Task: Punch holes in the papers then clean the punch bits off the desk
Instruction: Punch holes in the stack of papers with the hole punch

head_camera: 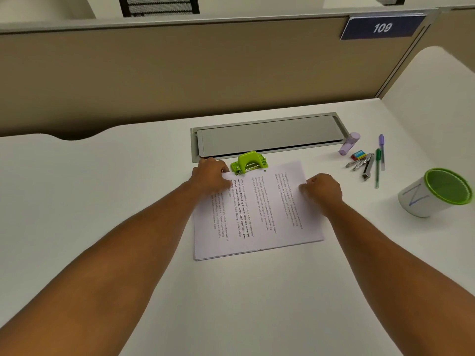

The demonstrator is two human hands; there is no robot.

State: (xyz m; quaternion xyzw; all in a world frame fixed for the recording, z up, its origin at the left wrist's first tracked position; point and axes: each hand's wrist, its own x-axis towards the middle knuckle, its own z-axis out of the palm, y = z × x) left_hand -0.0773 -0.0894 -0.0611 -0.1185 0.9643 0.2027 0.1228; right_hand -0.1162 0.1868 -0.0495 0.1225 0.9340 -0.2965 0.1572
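On the white bench (257,304), we hold papers (257,214) at the green punch (248,163).
Our left hand (210,176) and right hand (324,188) curl over the sheets' side edges; a tan partition (180,73) stands behind.

Under my hands I see thin, matt white papers (257,214). Just past my left hand (209,176) sits a shiny green plastic hole punch (248,163). The desk (102,188) looks smooth and matt. Beyond my hands lies a dull grey metal lid (270,136).
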